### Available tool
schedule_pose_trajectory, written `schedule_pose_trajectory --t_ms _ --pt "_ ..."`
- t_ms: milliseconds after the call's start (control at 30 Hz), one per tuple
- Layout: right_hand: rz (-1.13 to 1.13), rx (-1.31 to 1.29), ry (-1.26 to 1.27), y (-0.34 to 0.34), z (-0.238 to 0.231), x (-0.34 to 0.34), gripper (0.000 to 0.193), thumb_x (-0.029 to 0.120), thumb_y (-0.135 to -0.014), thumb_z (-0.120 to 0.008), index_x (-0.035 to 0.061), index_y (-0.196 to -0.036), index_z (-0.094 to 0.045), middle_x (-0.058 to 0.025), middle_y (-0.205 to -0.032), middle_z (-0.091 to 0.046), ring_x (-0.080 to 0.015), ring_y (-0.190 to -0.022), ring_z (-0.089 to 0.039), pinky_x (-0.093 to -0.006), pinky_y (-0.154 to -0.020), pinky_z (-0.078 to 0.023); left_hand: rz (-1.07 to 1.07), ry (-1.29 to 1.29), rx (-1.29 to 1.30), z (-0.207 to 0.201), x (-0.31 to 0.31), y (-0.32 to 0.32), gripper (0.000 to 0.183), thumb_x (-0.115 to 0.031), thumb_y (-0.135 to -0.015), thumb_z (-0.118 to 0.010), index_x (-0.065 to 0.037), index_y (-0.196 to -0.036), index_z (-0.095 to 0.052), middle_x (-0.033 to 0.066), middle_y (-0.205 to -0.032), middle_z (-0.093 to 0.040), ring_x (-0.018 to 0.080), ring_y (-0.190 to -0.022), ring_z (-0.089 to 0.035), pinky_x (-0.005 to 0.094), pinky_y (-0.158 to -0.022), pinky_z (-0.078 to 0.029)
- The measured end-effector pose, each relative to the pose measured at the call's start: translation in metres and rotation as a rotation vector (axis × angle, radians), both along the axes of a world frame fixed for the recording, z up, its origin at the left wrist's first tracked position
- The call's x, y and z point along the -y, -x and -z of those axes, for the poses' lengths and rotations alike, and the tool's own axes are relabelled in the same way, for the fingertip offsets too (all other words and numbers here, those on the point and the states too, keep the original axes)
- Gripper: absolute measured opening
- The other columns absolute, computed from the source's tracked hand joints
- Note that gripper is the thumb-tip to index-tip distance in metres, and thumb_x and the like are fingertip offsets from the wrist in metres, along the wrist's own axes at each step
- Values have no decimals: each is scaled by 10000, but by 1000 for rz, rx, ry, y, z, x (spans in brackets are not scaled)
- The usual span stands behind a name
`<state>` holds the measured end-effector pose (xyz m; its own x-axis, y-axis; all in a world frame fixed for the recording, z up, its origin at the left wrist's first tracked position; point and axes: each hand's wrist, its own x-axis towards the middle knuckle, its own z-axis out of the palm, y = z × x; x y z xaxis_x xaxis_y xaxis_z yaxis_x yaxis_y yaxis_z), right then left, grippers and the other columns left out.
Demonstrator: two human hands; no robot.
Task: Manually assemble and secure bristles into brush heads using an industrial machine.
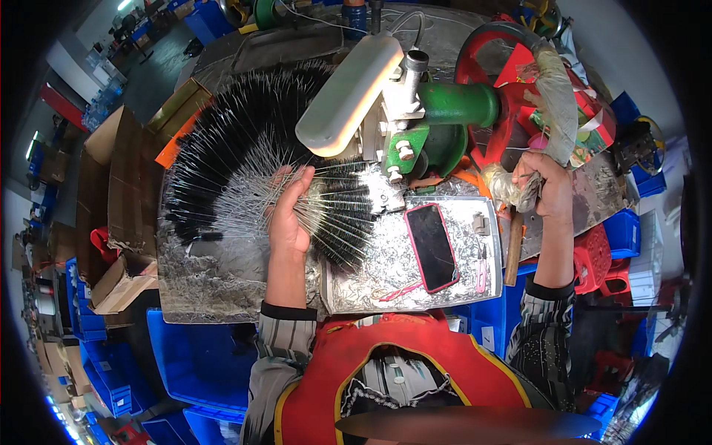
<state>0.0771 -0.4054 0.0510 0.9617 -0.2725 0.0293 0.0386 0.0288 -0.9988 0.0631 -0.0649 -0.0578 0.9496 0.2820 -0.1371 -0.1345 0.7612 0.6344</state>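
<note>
My left hand (291,215) is closed around the wire stems of a bunch of small black-bristled wire brushes (343,222), whose bristle ends fan out to the right beneath the press. Behind and left of it, a large heap of similar brushes (215,148) spreads in an arc, bristles outward and bare wires inward. On the right, my right hand (545,185) grips the cloth-wrapped handle (512,187) at the lower end of the wrapped part of a red handwheel (475,67). That wheel belongs to a green hand press (460,104). A lit white lamp (350,96) covers part of the press.
A phone in a red case (432,247) lies on a pale tray (371,293) strewn with metal bits. A wooden handle (513,248) sticks out near my right hand. Cardboard boxes (119,178) stand left of the bench; blue bins (196,356) sit below its edge.
</note>
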Motion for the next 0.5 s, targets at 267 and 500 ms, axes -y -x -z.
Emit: schedule_pose_trajectory --t_ms 267,500 --pt "-56 457 -105 -2 51 -2 84 42 -715 -541 -21 -662 -525 -75 -555 -517 -130 -473 -489 -263 -465 -395 -5 -6 7 1 0 2 353 50 -759 -504 0 -1097 -415 212 -1060 -518 272 -1056 -498 403 -879 -441" --pt "-158 402 -18 -7 76 4 87 46 -730 -527 -34 -716 -558 -67 -613 -538 -114 -551 -505 -236 -525 -399 164 -124 73 -16 5 8 389 46 -763 -504 13 -1127 -369 233 -1072 -515 297 -1043 -513 388 -912 -412"
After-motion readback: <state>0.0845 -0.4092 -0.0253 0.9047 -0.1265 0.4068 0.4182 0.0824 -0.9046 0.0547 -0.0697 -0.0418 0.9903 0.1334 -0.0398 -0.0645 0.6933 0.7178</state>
